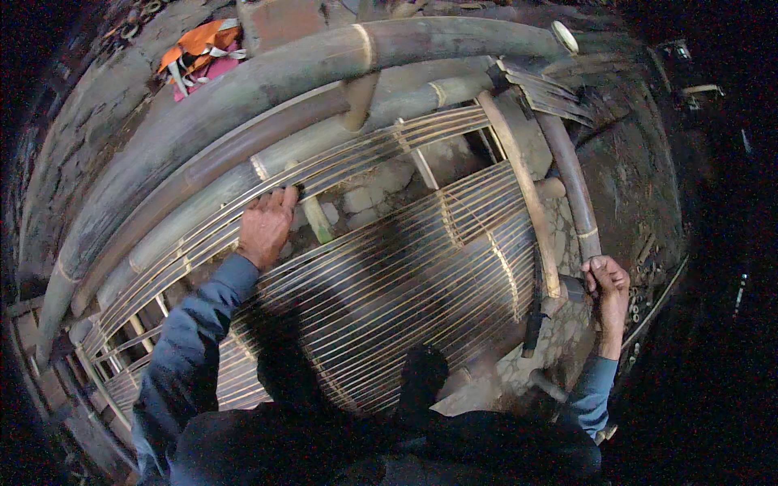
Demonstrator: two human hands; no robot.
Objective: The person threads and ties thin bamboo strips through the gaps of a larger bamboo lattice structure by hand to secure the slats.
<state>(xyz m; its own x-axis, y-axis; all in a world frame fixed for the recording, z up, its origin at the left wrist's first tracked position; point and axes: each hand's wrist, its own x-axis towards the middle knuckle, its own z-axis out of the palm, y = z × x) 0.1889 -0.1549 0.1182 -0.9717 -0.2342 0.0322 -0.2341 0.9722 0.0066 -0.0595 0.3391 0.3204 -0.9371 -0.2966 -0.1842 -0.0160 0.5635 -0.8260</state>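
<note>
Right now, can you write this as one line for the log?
left hand: pressing thin bamboo slats | right hand: gripping frame end post | thick bamboo poles behind | orange cloth beyond

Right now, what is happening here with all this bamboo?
A person in blue sleeves is working on a bamboo frame made of many thin slats laid side by side across cross pieces. The left hand presses on the upper slats, near a thick bamboo pole. The right hand grips the frame's right end, at the foot of a curved bamboo piece. Whether it holds a tool there is unclear. An orange cloth bundle lies beyond the poles, on the stone ground.
</note>
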